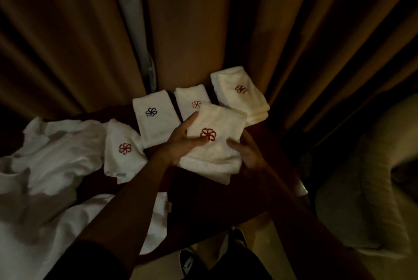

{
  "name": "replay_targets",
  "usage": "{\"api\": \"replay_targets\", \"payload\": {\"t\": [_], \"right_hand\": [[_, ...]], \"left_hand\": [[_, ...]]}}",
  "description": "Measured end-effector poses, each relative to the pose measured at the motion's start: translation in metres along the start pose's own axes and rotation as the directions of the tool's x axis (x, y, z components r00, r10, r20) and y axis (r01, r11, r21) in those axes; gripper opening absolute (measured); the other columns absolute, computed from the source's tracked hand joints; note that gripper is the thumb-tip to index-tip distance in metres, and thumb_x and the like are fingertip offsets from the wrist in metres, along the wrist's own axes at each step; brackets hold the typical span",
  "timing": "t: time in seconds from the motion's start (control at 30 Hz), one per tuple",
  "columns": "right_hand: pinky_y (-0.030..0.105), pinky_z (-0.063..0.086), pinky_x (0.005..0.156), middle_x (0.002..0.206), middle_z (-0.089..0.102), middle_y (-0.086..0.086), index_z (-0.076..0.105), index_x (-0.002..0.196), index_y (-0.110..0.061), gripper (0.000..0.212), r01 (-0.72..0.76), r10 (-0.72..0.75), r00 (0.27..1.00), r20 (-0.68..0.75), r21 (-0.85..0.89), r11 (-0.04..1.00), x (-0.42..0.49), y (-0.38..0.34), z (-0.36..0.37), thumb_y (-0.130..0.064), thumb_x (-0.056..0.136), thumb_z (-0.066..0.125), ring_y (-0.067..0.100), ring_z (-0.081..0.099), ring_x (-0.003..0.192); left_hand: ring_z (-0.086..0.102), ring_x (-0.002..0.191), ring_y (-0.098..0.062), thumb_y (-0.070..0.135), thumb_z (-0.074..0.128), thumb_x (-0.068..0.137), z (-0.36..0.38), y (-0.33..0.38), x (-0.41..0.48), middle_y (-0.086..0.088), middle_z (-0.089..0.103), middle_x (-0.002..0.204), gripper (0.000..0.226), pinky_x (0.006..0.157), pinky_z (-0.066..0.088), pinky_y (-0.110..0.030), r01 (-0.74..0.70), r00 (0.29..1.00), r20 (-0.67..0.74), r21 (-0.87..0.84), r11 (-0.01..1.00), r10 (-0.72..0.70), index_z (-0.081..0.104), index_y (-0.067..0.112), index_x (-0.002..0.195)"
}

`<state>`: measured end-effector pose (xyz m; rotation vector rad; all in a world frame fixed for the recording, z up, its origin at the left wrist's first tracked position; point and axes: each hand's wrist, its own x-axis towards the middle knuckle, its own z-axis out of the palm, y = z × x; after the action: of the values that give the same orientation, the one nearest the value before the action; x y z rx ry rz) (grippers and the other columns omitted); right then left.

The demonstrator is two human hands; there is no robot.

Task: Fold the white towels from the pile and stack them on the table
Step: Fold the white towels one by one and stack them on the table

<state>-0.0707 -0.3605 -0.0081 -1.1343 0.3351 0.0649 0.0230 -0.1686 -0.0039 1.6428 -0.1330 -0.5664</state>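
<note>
A folded white towel with a red flower logo (217, 144) is held above the dark table (260, 180). My left hand (184, 141) grips its left edge, thumb on top. My right hand (246, 150) holds its right side, fingers curled under it. Behind it lie a folded towel with a blue logo (156, 119), a folded towel with a faint red logo (192, 98), and a stack of folded towels (242, 94) at the back right. Another red-logo towel (123, 150) lies loosely folded to the left, beside the crumpled pile of white towels (52, 155).
Brown curtains (203, 26) hang right behind the table. A cushioned chair (366, 189) stands at the right. White cloth (34, 234) spreads over the near left. My shoes (190, 261) show on the pale floor below.
</note>
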Motion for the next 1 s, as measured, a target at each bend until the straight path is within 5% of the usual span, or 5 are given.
{"api": "replay_targets", "payload": {"t": [0.17, 0.3, 0.43, 0.9, 1.0], "right_hand": [[0.057, 0.051, 0.097, 0.140, 0.058, 0.013, 0.038, 0.150, -0.033, 0.087, 0.082, -0.080, 0.997, -0.022, 0.122, 0.989, 0.018, -0.024, 0.001, 0.018, 0.084, 0.062, 0.032, 0.058, 0.126], [0.037, 0.055, 0.095, 0.141, 0.057, 0.004, 0.053, 0.143, -0.021, 0.066, 0.105, -0.106, 0.994, -0.023, -0.026, 0.994, 0.038, -0.055, -0.011, 0.010, 0.086, 0.065, 0.021, 0.058, 0.127], [0.040, 0.055, 0.096, 0.136, 0.061, 0.003, 0.059, 0.138, -0.021, 0.065, 0.074, -0.075, 0.997, -0.014, -0.085, 0.994, 0.064, -0.077, -0.032, 0.008, 0.081, 0.072, 0.018, 0.062, 0.122], [0.031, 0.056, 0.094, 0.143, 0.049, 0.000, 0.051, 0.137, -0.033, 0.081, 0.062, -0.010, 0.990, 0.143, -0.366, 0.929, 0.192, -0.149, -0.106, 0.016, 0.076, 0.072, 0.019, 0.053, 0.129], [0.023, 0.057, 0.084, 0.138, 0.049, -0.005, 0.047, 0.144, -0.024, 0.083, 0.055, 0.015, 0.985, 0.172, -0.398, 0.916, 0.213, -0.151, -0.113, 0.018, 0.077, 0.070, 0.010, 0.055, 0.119]], "left_hand": [[0.062, 0.106, 0.005, 0.014, 0.081, 0.081, 0.009, 0.027, 0.015, 0.014, 0.060, 0.126, 0.083, 0.085, 0.055, -0.019, -0.068, 0.998, -0.022, -0.059, 0.996, 0.067, 0.040, 0.043, 0.148], [0.062, 0.117, -0.009, 0.017, 0.083, 0.080, 0.018, 0.047, 0.036, 0.007, 0.062, 0.132, 0.077, 0.098, 0.054, -0.037, -0.075, 0.997, -0.003, -0.061, 0.995, 0.075, 0.048, 0.042, 0.143], [0.061, 0.119, -0.014, 0.007, 0.087, 0.071, 0.033, 0.060, 0.063, 0.002, 0.060, 0.133, 0.089, 0.097, 0.055, -0.041, -0.068, 0.998, -0.014, -0.057, 0.996, 0.067, 0.047, 0.036, 0.146], [0.045, 0.129, -0.008, 0.009, 0.093, 0.063, 0.095, 0.078, 0.172, 0.009, 0.042, 0.146, 0.125, 0.098, 0.044, -0.023, 0.013, 0.994, -0.111, 0.075, 0.997, -0.004, 0.013, 0.027, 0.158], [0.041, 0.132, -0.009, 0.012, 0.092, 0.064, 0.101, 0.076, 0.187, 0.009, 0.038, 0.147, 0.126, 0.103, 0.041, -0.026, 0.045, 0.988, -0.149, 0.081, 0.996, -0.033, 0.011, 0.025, 0.159]]}}
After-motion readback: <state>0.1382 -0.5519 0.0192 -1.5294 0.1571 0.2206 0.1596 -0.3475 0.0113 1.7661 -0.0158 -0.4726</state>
